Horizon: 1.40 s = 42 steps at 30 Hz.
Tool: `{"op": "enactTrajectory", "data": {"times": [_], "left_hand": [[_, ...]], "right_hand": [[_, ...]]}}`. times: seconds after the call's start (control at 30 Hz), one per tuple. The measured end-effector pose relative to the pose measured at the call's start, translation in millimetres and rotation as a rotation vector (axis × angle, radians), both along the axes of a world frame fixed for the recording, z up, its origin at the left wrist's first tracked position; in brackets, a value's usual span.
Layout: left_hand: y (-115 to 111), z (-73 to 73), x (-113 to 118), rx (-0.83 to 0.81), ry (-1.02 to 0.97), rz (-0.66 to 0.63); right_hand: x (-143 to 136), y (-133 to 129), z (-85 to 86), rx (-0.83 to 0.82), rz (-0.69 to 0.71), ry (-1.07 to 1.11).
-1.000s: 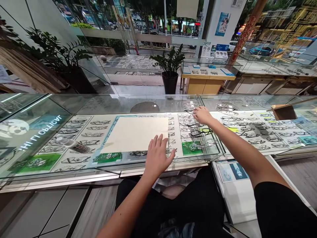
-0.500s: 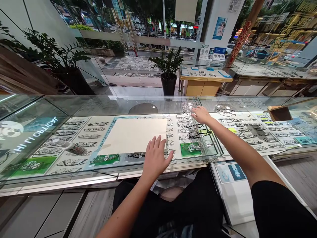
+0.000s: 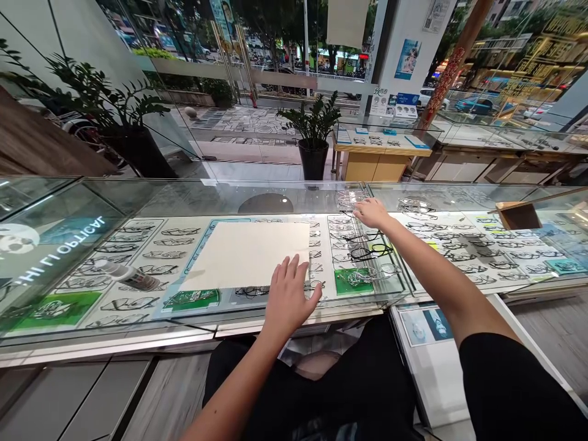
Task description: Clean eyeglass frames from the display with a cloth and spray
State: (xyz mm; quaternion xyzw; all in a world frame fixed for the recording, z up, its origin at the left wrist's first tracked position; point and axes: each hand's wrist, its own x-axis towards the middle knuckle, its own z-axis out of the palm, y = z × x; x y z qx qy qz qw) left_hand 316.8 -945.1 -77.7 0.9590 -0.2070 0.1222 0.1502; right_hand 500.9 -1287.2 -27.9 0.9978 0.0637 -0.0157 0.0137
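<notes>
My left hand [image 3: 290,294] lies palm down with fingers spread at the right front corner of a cream cloth [image 3: 252,254] on the glass counter. My right hand [image 3: 371,212] reaches to the back of the counter, beside clear-framed glasses [image 3: 351,199]; its fingertips bend down at a dark frame, and whether they grip it I cannot make out. Black glasses [image 3: 371,252] rest on the glass just in front of that hand, with thin-rimmed glasses [image 3: 386,271] nearer me. A white spray bottle [image 3: 128,275] lies on its side left of the cloth.
Rows of glasses show under the glass counter [image 3: 229,331]. More clear frames [image 3: 416,206] lie right of my right hand, and a brown box-like stand [image 3: 519,215] is farther right. An open drawer [image 3: 432,367] sits by my right side. A potted plant [image 3: 313,156] stands behind the counter.
Both hands stay almost where they were. The view has shifted slightly, and my right forearm appears a little farther left.
</notes>
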Motion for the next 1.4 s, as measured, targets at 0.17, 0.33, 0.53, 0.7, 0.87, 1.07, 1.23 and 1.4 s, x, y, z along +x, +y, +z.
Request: {"op": "enactTrajectory", "data": {"times": [0.17,0.33,0.53,0.7,0.87,1.07,1.23,1.4], "left_hand": [[0.3,0.1,-0.1,-0.024,-0.007,-0.004],[0.2,0.2,-0.1,-0.039,-0.014,-0.005],[0.2,1.0,-0.2,-0.025,0.003,-0.011],[0.4,-0.3,-0.4,-0.032,0.003,-0.007],[0.8,-0.8,-0.4,-0.034,-0.007,-0.011],[0.4,0.3,-0.3,-0.036,0.008,-0.008],[-0.4,0.3,-0.1,-0.04,0.007,-0.012],[-0.3,0.9,0.3,-0.028,0.019,-0.011]], "right_hand": [[8.4,1.1,-0.2,-0.021,-0.015,-0.022],[13.2,1.5,-2.5,-0.02,-0.012,-0.006],[10.5,-1.0,-1.3,-0.002,0.02,-0.005],[10.0,-2.0,0.6,0.005,0.033,0.007],[13.8,0.6,2.3,-0.001,0.023,0.018],[3.1,-1.9,12.9,-0.001,0.031,0.03],[-31.2,-3.9,21.2,-0.012,0.087,-0.021],[-51.1,5.6,10.6,-0.064,0.17,0.053]]}}
